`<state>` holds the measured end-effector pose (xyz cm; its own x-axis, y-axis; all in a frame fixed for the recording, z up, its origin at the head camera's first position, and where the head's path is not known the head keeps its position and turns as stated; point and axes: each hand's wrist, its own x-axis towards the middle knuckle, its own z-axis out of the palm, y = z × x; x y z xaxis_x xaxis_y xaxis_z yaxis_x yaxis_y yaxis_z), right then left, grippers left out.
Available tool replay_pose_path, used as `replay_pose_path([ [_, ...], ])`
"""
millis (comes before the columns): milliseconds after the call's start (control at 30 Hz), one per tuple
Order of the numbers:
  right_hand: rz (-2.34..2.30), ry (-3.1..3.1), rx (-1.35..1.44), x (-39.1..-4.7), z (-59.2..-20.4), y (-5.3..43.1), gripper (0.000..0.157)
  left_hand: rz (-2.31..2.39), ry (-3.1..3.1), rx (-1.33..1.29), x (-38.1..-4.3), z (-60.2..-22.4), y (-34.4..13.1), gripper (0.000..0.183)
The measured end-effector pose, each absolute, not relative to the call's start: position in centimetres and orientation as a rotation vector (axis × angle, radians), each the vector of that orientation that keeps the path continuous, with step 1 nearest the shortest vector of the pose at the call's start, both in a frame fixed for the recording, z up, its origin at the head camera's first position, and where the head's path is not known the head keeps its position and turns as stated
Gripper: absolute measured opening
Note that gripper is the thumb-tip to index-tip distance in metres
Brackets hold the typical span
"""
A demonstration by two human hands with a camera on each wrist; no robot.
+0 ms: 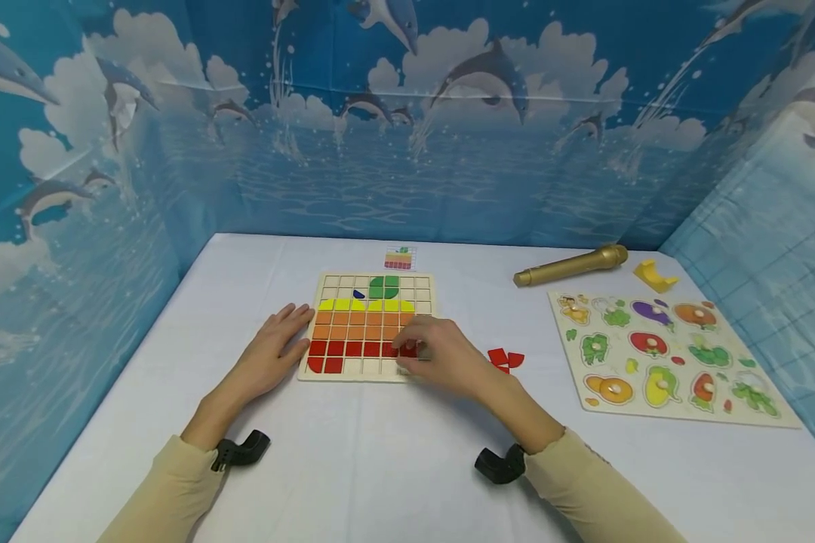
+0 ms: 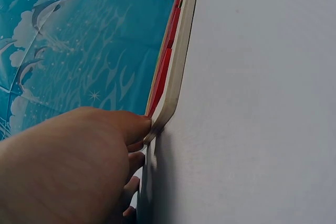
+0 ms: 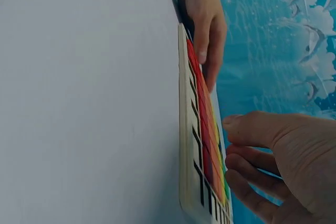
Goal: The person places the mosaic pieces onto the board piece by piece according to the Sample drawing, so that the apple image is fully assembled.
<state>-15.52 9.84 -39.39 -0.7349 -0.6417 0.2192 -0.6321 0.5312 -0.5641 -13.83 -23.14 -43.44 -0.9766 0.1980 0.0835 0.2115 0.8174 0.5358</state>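
Observation:
A wooden grid board (image 1: pixel 373 367) lies on the table, with rows of yellow, orange and red pieces and a green shape near its top. My left hand (image 1: pixel 272 353) rests beside its left edge, fingers extended. In the left wrist view, the thumb (image 2: pixel 137 124) touches the board's corner. My right hand (image 1: pixel 444 354) is over the board's right side, at the upper red row (image 1: pixel 353 348). The right wrist view shows that hand's thumb and fingers (image 3: pixel 257 157) apart, with no piece visible between them. A small dark blue piece (image 1: pixel 358 294) sits left of the green shape.
Loose red pieces (image 1: pixel 497 356) lie right of the board. Behind it is a small picture card (image 1: pixel 399 259). A vegetable puzzle board (image 1: pixel 625 407), a gold microphone (image 1: pixel 570 267) and a yellow stand (image 1: pixel 655 277) occupy the right side. A dolphin-print curtain (image 1: pixel 407 188) encloses the table.

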Motion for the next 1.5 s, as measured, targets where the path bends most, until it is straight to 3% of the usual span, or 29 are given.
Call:
replay_pose_path([
  [733, -0.841, 2.911, -0.915, -14.4, -39.7, 21.2, 0.029, -0.888, -2.976, -0.343, -13.8, -43.5, -23.3, 0.061],
  [1500, -0.87, 2.91, -0.929, -14.9, -39.7, 19.4, 0.027, -0.887, -2.976, -0.341, -13.8, -43.5, -23.3, 0.06],
])
